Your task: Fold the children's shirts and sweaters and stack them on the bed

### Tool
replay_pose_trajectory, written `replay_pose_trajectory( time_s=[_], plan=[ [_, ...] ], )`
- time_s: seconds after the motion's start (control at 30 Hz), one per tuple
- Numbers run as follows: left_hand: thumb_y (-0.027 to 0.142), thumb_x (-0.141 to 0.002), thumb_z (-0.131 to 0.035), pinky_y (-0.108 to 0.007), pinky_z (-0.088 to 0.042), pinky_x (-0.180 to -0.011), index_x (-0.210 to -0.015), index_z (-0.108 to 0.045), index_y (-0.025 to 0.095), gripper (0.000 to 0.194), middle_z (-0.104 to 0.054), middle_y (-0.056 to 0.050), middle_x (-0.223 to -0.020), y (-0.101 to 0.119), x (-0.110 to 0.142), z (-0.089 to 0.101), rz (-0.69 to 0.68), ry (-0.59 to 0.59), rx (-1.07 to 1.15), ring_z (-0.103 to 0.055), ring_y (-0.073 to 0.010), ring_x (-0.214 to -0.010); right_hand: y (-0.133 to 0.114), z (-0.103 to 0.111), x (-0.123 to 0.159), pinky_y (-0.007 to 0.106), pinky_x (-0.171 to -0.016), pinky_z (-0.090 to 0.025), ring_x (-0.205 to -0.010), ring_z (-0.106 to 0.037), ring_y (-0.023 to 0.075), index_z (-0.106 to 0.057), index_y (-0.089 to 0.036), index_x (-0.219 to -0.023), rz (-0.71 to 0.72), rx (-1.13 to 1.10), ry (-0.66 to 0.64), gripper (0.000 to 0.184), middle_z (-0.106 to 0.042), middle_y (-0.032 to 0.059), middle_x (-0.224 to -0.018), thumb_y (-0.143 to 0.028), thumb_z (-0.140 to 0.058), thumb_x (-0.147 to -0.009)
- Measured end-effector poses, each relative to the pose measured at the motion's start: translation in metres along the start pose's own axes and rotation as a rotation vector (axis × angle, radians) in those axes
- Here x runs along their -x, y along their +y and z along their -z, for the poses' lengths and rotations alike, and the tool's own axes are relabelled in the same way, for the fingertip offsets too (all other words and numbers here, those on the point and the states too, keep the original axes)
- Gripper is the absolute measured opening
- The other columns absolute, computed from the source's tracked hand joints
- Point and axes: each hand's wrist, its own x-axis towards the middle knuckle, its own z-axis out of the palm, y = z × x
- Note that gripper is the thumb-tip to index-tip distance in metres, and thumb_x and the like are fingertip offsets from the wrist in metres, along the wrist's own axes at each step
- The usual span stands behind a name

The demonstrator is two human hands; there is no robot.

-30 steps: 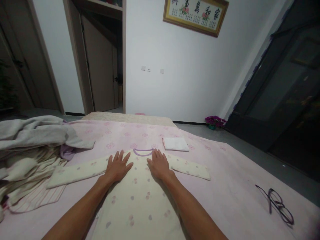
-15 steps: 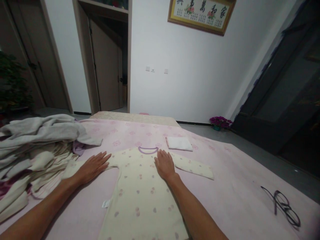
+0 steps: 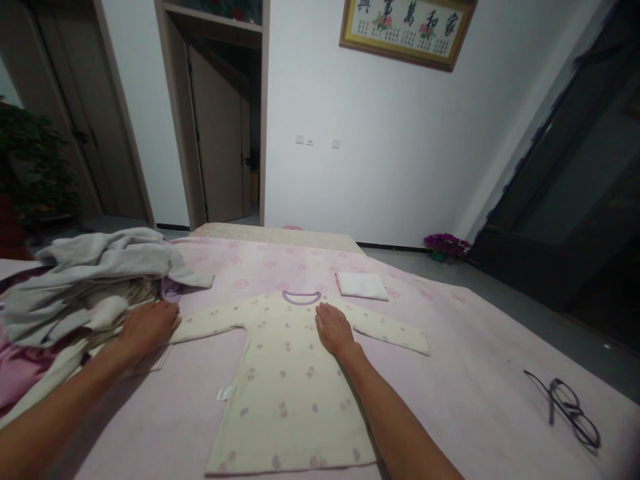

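A cream long-sleeved child's top (image 3: pixel 285 373) with small heart prints and a purple neckline lies flat on the pink bed cover (image 3: pixel 450 347), both sleeves spread out. My right hand (image 3: pixel 334 327) rests flat, fingers stretched, on the top's right shoulder just below the neckline. My left hand (image 3: pixel 149 324) lies open, palm down, at the cuff end of the left sleeve, right beside the pile of clothes (image 3: pixel 85 287).
The heap of grey and cream garments fills the bed's left side. A folded white cloth (image 3: pixel 361 285) sits beyond the top. Black glasses (image 3: pixel 567 408) lie at the right. Open doorway, framed picture, purple flowers (image 3: pixel 444 244) on the floor behind.
My left hand has slid from the chest of the top out along the left sleeve to its cuff, flattening it. The right hand stayed on the shoulder. The view drifted slightly left.
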Motion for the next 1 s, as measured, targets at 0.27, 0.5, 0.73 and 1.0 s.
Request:
replay_pose_trajectory(
  time_s=[0.27,0.5,0.73,1.0],
  plan=[
    [0.038,-0.087,-0.046,-0.035,-0.047,-0.078,-0.095,-0.062,0.017,0.027,-0.07,-0.01,-0.091,0.043,0.004,0.047,0.0,-0.006,0.162,-0.065,-0.0258,-0.085,-0.002,0.007,0.003,0.035,-0.114,-0.031,-0.131,-0.05,0.0234,-0.063,-0.014,-0.129,-0.006,-0.042,0.027,0.039,-0.059,0.0139,-0.139,-0.02,-0.036,-0.1],
    [0.054,-0.08,-0.056,-0.026,-0.046,-0.055,-0.101,-0.061,0.018,0.042,-0.069,-0.003,-0.084,0.148,0.04,0.062,0.069,-0.132,0.953,-0.064,-0.0188,-0.067,-0.049,0.024,0.025,0.034,-0.099,-0.045,-0.111,-0.06,0.0205,-0.067,-0.019,-0.114,-0.062,-0.505,0.013,0.029,-0.069,0.0087,-0.117,-0.025,-0.044,-0.098],
    [0.046,-0.074,-0.074,-0.033,-0.055,-0.078,-0.132,-0.054,0.016,0.068,-0.073,-0.013,-0.109,0.23,0.082,0.049,0.097,-0.544,1.637,-0.071,-0.0223,-0.088,-0.121,0.032,0.055,0.022,-0.053,-0.047,-0.076,-0.066,0.0165,-0.056,-0.021,-0.121,-0.182,-1.627,-0.343,0.06,-0.069,0.0058,-0.101,-0.059,-0.073,-0.077],
    [0.051,-0.086,-0.053,-0.027,-0.044,-0.061,-0.105,-0.062,0.02,0.038,-0.07,-0.003,-0.083,0.164,0.101,0.044,-0.034,-0.36,0.909,-0.066,-0.0194,-0.071,-0.092,0.019,0.043,0.015,-0.038,-0.035,-0.058,-0.058,0.0101,-0.059,-0.016,-0.111,-0.52,-1.605,-0.021,0.052,-0.07,0.0041,-0.093,-0.018,-0.064,-0.059]
  ],
)
